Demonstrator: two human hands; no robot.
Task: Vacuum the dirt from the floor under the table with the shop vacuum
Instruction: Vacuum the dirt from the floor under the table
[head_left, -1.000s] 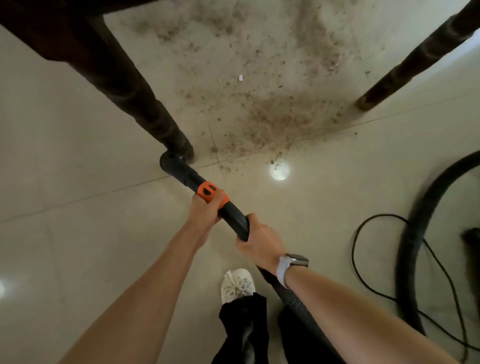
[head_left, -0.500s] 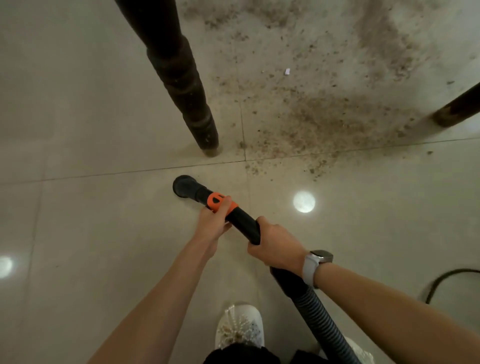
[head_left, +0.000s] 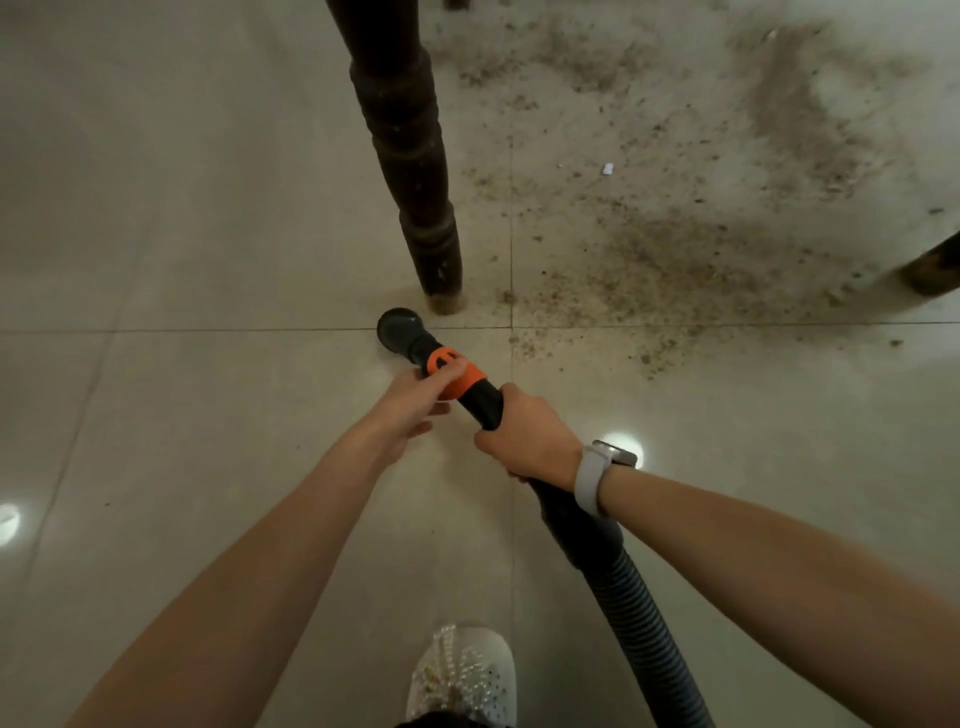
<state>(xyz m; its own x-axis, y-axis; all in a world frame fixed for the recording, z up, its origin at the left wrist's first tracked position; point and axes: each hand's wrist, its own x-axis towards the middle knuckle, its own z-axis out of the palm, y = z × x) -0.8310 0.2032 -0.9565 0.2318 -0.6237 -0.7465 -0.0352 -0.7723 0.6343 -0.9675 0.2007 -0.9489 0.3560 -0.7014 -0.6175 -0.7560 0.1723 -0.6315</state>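
Note:
The black vacuum nozzle (head_left: 401, 331) points at the floor just in front of the dark turned table leg (head_left: 410, 156). Behind it an orange collar (head_left: 457, 375) rings the wand. My left hand (head_left: 415, 405) holds the wand at that collar, thumb on top. My right hand (head_left: 530, 441) grips the black wand farther back, a white watch on its wrist. The ribbed black hose (head_left: 644, 639) runs down to the lower right. Brown dirt (head_left: 675, 260) lies scattered over the tiles right of the leg, with a small white scrap (head_left: 607, 168) in it.
A second table leg (head_left: 932, 270) stands at the right edge. My white shoe (head_left: 462, 675) is at the bottom centre. The pale floor tiles (head_left: 182, 234) show grout lines and light reflections.
The view has shifted so the table leg and dirt sit lower and closer. The nozzle has moved forward, now close to the foot of the leg. Both hands keep their hold.

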